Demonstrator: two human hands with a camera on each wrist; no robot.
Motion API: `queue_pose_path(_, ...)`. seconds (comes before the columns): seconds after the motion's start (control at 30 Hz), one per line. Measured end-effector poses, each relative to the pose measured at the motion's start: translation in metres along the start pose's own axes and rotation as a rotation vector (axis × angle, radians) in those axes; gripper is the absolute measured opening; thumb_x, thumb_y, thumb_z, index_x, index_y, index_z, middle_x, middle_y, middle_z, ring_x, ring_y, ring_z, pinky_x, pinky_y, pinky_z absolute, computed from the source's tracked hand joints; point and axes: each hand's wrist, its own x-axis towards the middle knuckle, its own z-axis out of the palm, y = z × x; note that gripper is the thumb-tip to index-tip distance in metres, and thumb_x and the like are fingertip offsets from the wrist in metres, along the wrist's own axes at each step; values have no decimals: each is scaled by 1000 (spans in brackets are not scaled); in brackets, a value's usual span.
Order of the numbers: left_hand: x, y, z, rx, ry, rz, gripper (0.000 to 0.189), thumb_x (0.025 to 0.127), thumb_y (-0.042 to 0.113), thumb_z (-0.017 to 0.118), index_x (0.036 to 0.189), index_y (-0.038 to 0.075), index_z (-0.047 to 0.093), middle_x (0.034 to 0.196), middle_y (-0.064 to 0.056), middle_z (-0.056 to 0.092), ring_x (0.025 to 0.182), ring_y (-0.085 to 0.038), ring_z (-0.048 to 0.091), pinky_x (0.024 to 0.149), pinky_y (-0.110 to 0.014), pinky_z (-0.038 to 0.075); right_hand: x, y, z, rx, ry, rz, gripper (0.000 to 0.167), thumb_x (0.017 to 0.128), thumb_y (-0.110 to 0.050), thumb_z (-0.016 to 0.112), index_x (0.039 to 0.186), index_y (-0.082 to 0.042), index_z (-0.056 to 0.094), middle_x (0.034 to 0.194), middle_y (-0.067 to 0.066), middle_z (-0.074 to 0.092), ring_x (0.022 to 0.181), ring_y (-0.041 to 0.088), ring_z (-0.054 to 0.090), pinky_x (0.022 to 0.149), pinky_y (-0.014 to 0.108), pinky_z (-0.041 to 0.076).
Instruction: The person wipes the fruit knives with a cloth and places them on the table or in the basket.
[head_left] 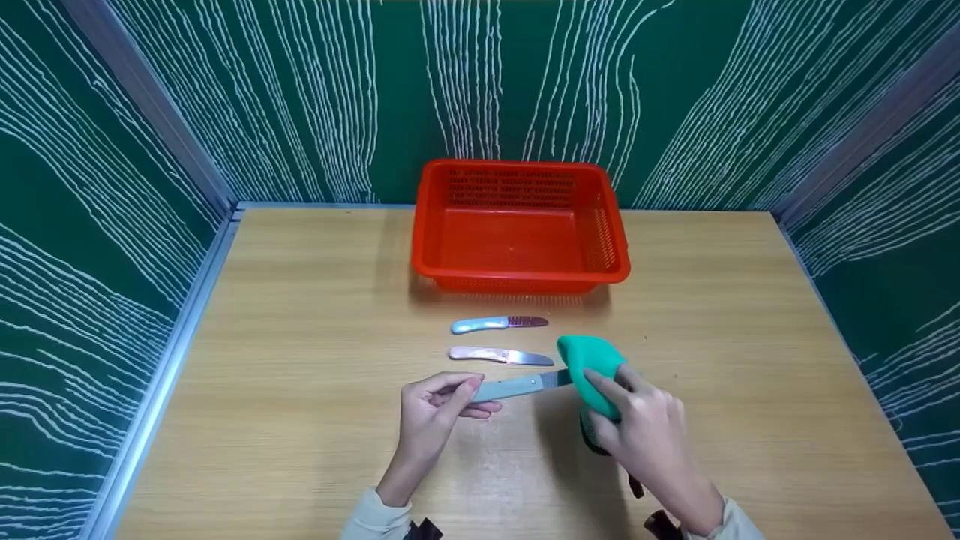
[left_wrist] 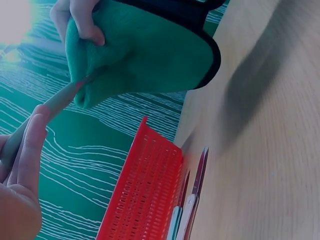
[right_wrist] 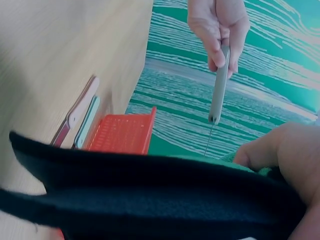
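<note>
My left hand (head_left: 431, 416) grips a knife (head_left: 510, 388) by its pale grey-green handle, above the table. The blade points right and goes into a fold of a green cloth (head_left: 596, 367) with black edging. On the right side, my right hand (head_left: 652, 431) pinches that cloth around the blade, so most of the blade is hidden. The left wrist view shows the green cloth (left_wrist: 150, 55) draped wide, while its dark underside (right_wrist: 150, 195) fills the lower right wrist view. Just beyond the held knife lie a pink-handled knife (head_left: 480, 353) and a blue-handled knife (head_left: 480, 325).
A red plastic basket (head_left: 521, 279) with perforated walls stands at the back of the wooden table (head_left: 300, 337). Green panels (head_left: 397, 90) with white wavy lines enclose the back and sides. A metal strip (head_left: 161, 360) runs along the table's left edge.
</note>
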Motion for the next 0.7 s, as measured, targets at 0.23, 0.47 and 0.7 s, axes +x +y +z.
queue_pose_path(0.23, 2, -4, -3, 16, 6, 8, 19, 93, 0, 57, 100, -17, 63, 84, -29, 67, 68, -36, 69, 58, -46, 59, 0, 17, -3, 33, 25, 61, 34, 64, 3, 72, 98, -1, 74, 69, 8, 52, 48, 13, 43, 41, 22, 43)
queue_pose_path(0.47, 5, -3, -7, 34, 38, -1, 19, 92, 1, 59, 100, -15, 63, 85, -28, 68, 69, -36, 69, 60, -46, 59, 3, 35, -9, 105, 141, 104, 33, 61, 11, 72, 93, 3, 74, 69, 8, 53, 52, 15, 46, 42, 24, 42)
queue_pose_path(0.7, 6, -5, -8, 44, 56, -29, 19, 91, 2, 60, 99, -15, 64, 83, -28, 68, 68, -36, 69, 59, -46, 59, 6, 33, -18, 204, 239, 120, 26, 66, 9, 67, 90, -1, 74, 67, 1, 50, 53, 12, 43, 42, 16, 34)
